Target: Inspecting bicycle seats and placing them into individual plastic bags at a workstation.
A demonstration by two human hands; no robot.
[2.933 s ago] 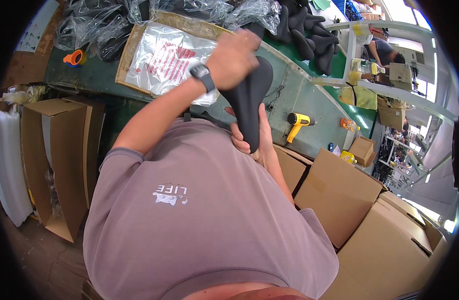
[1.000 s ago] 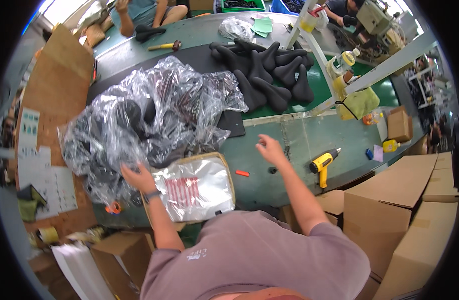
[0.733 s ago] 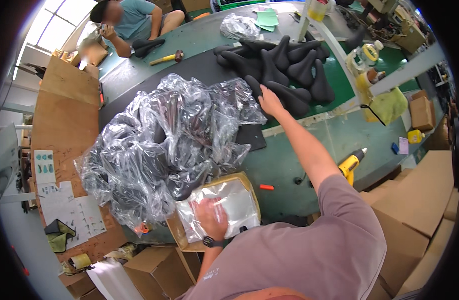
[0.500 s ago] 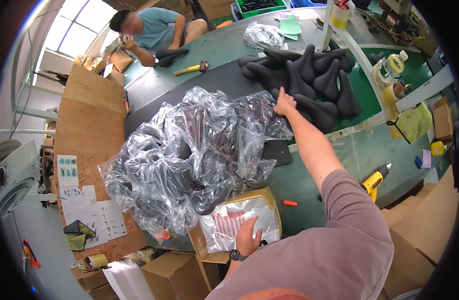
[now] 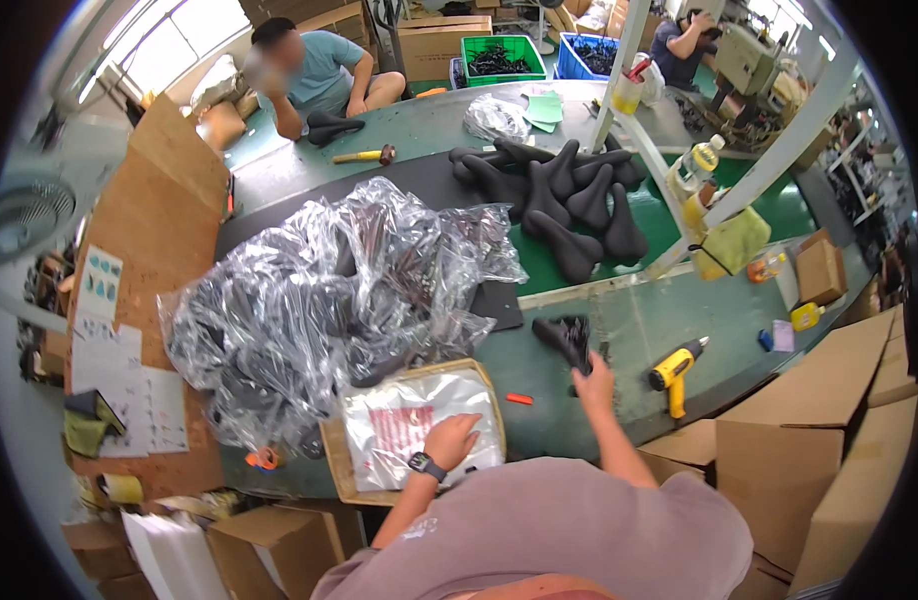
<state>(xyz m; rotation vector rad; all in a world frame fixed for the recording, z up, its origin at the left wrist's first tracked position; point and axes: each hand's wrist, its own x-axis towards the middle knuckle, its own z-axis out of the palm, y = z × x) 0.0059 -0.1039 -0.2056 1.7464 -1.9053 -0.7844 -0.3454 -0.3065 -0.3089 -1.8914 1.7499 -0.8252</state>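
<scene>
**Fingers (image 5: 583, 374) of right hand (image 5: 598, 390) closed on black bicycle saddle (image 5: 563, 342)**

The right fingers grip the saddle at its near end; whether it touches the table (image 5: 724, 310) cannot be told. The saddle lies beyond and to the right of the shallow cardboard box (image 5: 335, 458), the reference point below.

The left hand (image 5: 451, 440) is over the printed plastic bags (image 5: 387, 385) inside the box. Its fingers are partly extended and no object is seen in them; contact with the bags cannot be confirmed.

Beyond the box, to its left: heap of plastic-wrapped saddles (image 5: 329, 300). Farther beyond, to its right: pile of bare black saddles (image 5: 549, 185). Just right of the box: small orange-red object (image 5: 519, 399). Well right: yellow-and-black heat gun (image 5: 674, 375).
</scene>
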